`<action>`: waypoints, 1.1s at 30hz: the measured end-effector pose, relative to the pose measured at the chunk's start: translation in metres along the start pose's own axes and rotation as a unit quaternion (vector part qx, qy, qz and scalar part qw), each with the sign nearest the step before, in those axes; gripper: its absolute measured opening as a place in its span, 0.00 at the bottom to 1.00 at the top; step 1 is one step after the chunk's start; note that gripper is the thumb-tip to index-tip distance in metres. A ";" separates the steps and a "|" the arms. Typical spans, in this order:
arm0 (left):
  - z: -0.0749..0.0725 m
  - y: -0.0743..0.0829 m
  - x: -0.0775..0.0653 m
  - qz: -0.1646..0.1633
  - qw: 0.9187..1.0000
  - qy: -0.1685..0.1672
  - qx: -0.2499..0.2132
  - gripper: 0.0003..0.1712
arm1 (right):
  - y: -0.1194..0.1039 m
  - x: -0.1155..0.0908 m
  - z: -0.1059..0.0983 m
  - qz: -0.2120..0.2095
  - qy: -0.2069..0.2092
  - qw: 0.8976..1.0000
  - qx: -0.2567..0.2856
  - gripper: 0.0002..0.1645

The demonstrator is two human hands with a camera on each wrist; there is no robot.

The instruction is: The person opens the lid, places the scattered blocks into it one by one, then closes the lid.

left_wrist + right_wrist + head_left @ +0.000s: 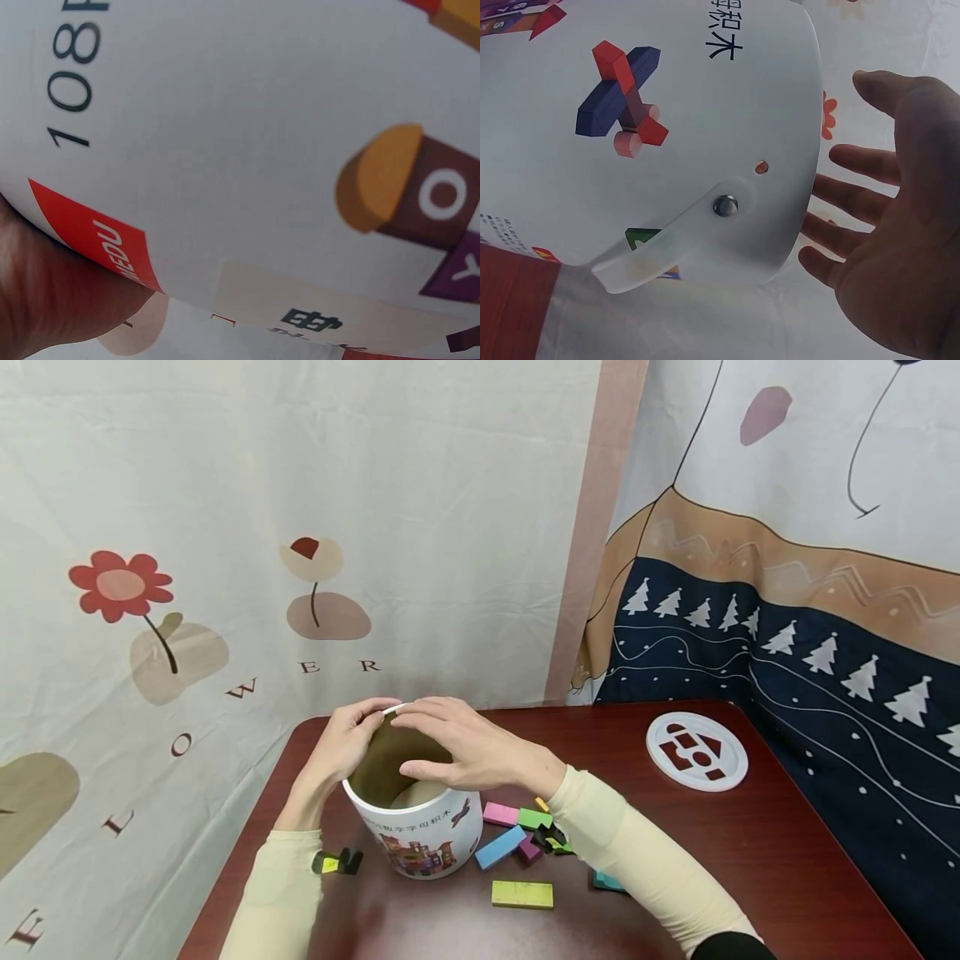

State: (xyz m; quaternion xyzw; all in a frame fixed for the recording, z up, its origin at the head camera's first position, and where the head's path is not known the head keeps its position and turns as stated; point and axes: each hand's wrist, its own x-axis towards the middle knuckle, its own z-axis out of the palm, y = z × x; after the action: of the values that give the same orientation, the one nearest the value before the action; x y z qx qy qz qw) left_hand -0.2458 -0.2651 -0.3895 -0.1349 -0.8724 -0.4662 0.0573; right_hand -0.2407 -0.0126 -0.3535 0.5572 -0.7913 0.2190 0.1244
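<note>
A white toy-block bucket (429, 843) with printed pictures and lettering stands on the table, its open mouth tilted toward the head camera. My left hand (347, 739) grips its rim at the left and back; in the left wrist view part of that hand (60, 292) lies against the printed outer wall (225, 135). Over the mouth reaches my right hand (472, 745), fingers extended toward the far rim and thumb apart. The right wrist view has that hand (900, 202) with spread fingers beside the rim, near the bucket's riveted handle (679, 236). The pale bottom shows inside; no blocks are visible there.
Right of the bucket lie loose blocks: a yellow-green one (522, 895), a blue one (500, 847), a pink one (501, 813) and several others, some behind the right sleeve. A white round lid with cut-out shapes (733, 760) lies at the back right. Printed curtains hang behind the table.
</note>
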 end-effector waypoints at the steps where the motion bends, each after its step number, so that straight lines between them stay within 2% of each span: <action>1: 0.000 0.000 0.000 0.002 1.000 0.000 0.001 0.21 | 0.000 0.000 0.001 0.000 0.000 1.000 -0.004 0.37; 8: 0.000 -0.001 0.000 0.008 1.000 0.004 0.007 0.20 | 0.000 -0.003 0.003 -0.005 0.013 1.000 -0.010 0.41; 20: 0.000 0.000 0.000 -0.003 1.000 0.001 0.000 0.20 | 0.002 -0.014 0.000 0.025 0.003 1.000 -0.004 0.42; 26: 0.000 0.001 0.000 -0.004 1.000 0.001 -0.003 0.20 | 0.001 -0.023 -0.004 0.028 0.020 0.999 0.000 0.41; 33: 0.001 0.003 0.000 -0.004 1.000 0.005 0.000 0.20 | 0.005 -0.043 -0.007 0.031 0.058 0.998 0.006 0.40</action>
State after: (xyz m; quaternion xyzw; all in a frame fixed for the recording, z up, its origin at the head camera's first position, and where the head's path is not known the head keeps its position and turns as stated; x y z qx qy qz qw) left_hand -0.2453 -0.2628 -0.3880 -0.1290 -0.8727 -0.4671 0.0597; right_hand -0.2310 0.0284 -0.3673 0.5191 -0.7985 0.2593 0.1603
